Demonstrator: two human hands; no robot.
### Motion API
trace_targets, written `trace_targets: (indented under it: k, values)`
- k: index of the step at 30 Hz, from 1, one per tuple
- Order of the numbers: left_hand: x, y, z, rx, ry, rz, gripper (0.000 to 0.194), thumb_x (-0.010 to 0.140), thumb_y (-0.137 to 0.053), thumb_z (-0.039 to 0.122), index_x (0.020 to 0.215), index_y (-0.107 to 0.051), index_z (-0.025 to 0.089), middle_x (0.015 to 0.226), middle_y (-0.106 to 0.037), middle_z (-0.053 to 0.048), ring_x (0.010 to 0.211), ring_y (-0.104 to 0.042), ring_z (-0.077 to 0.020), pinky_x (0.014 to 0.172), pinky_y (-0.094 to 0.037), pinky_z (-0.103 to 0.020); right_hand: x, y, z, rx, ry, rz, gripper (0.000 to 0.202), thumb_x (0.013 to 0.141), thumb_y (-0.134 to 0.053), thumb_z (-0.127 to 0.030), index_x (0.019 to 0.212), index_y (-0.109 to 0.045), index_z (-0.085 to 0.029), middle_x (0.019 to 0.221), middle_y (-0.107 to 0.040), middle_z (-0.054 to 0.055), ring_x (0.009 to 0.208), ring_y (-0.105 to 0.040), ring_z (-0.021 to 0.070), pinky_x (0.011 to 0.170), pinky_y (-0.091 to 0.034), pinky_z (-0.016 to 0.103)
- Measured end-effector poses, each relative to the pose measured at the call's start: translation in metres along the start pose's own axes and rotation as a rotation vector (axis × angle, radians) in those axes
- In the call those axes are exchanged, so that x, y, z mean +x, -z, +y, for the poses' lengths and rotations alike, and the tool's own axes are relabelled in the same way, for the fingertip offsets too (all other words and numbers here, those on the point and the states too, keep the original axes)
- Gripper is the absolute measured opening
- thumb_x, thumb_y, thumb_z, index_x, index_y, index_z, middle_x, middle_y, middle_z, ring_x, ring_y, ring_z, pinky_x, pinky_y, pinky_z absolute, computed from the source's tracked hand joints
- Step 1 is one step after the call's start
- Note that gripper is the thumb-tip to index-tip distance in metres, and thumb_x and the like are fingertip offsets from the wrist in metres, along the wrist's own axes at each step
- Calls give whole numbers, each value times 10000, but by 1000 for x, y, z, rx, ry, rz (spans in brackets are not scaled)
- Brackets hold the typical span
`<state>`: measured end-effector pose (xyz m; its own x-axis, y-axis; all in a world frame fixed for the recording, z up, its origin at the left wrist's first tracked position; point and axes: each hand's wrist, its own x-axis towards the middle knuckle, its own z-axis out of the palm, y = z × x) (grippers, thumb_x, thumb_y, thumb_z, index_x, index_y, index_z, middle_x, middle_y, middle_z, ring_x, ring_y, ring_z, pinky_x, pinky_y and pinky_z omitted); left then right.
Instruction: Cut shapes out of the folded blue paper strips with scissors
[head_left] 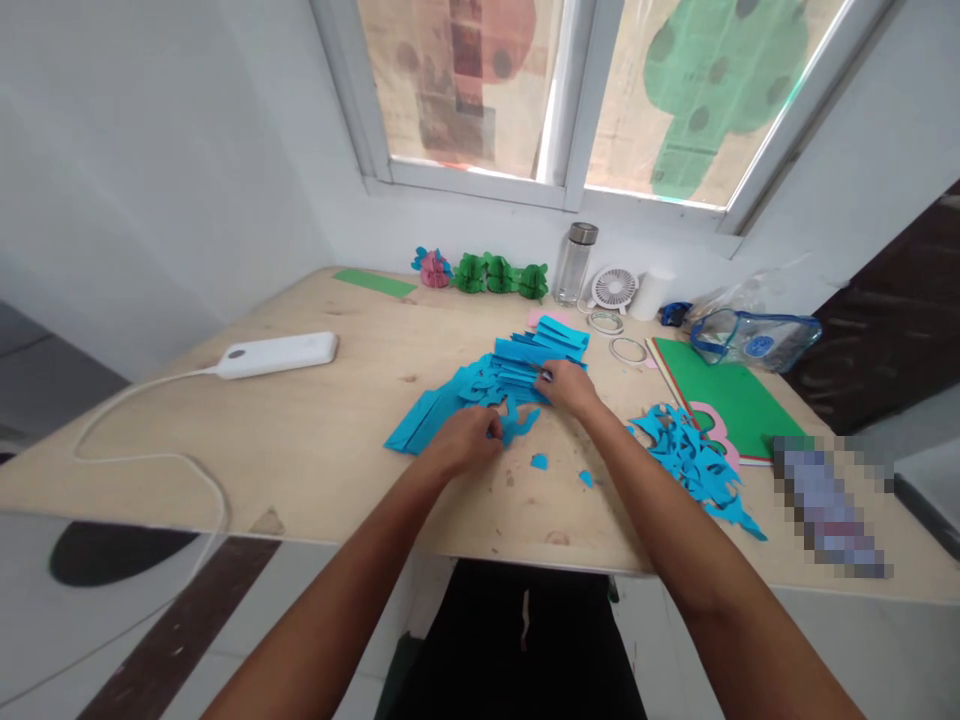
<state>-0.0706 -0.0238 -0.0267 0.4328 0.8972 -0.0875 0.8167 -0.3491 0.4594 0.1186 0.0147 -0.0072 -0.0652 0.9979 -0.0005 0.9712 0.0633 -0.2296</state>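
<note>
Left grip (471, 438): fingers curled inward, thumb near the forefinger, at the edge of the cut paper (527, 425). From where I stand, I cannot tell whether anything is pinched. Right grip (568, 385): fingers bent nearly closed at the right part of the blue stack (525, 352). A slim dark item shows at the fingertips, too small to identify; its hold cannot be confirmed.

The stack lies pleated on the surface (360, 400), beyond the left grip and reaching under the right grip. A folded strip (424, 422) extends to the left of the left grip. Two offcuts (539, 461) lie nearer than the right grip. A scrap heap (694, 465) lies to its right.

Step in hand, as judged: separating cut paper at the stack. The next move calls for a light pinch, stack steadied, to avoid tearing.
</note>
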Motion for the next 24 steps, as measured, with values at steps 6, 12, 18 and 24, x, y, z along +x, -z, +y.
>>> trace_targets:
  k: [6,12,18,24]
  values:
    - [22,31,-16,-114,25,16,55,673,-602,212,665,-645,180,683,-669,-22,717,-615,-185,624,-422,-261,-60,21,50,34,33,-50,237,831,-485,-271,858,-694,-163,729,-673,38,655,-569,163,561,-339,239]
    - [30,32,-27,-13,137,218,230,706,-613,255,917,-661,177,878,-694,-70,809,-633,-213,689,-443,-285,-102,14,47,-94,-2,35,241,837,-528,-298,984,-679,-181,949,-684,101,831,-613,221,609,-350,273]
    - [-10,25,-49,93,271,310,223,786,-520,293,949,-648,211,946,-682,-68,929,-611,-237,782,-441,-305,-118,-21,-19,-123,262,-56,246,876,-489,-298,1072,-626,-241,1092,-621,71,857,-632,201,613,-396,274]
    - [-37,19,-55,79,325,249,277,765,-560,387,953,-640,200,960,-654,-96,956,-592,-268,755,-440,-308,-126,-34,-8,-311,329,-39,232,883,-425,-172,1005,-618,-210,1077,-613,90,749,-628,193,544,-360,278]
